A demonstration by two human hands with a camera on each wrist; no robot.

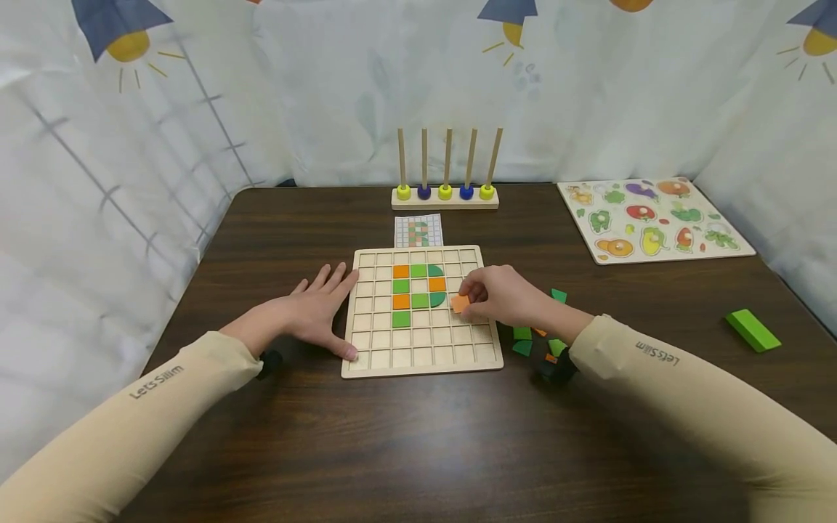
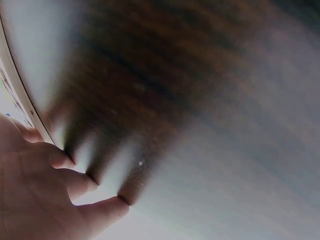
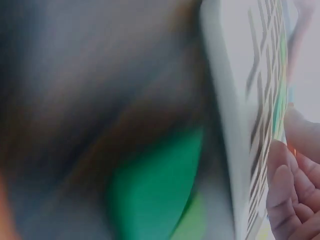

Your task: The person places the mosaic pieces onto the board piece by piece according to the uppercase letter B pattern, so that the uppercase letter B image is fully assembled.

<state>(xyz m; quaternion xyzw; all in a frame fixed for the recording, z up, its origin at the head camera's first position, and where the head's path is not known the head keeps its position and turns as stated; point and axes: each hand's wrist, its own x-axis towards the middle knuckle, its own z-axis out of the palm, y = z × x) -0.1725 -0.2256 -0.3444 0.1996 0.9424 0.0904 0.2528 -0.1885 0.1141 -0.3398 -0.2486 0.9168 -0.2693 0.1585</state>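
A wooden grid board (image 1: 451, 356) lies on the dark table, with orange squares (image 1: 401, 272), light green squares (image 1: 401, 319) and dark green rounded pieces (image 1: 437, 299) set in its upper middle cells. Over the board's right part, my right hand (image 1: 506, 296) pinches an orange square tile (image 1: 460, 303) between thumb and fingers. My left hand (image 1: 314, 314) is spread flat at the board's left edge, thumb and fingertips touching its side; in the left wrist view its fingertips (image 2: 125, 200) rest on the tabletop. A patterned card (image 1: 418, 231) sits just behind the board.
Loose green and orange pieces (image 1: 522, 333) lie right of the board, partly under the right forearm. Behind stands a peg rack (image 1: 445, 203) with beads. A vegetable puzzle board (image 1: 654, 218) is at back right, a green block (image 1: 753, 330) at far right.
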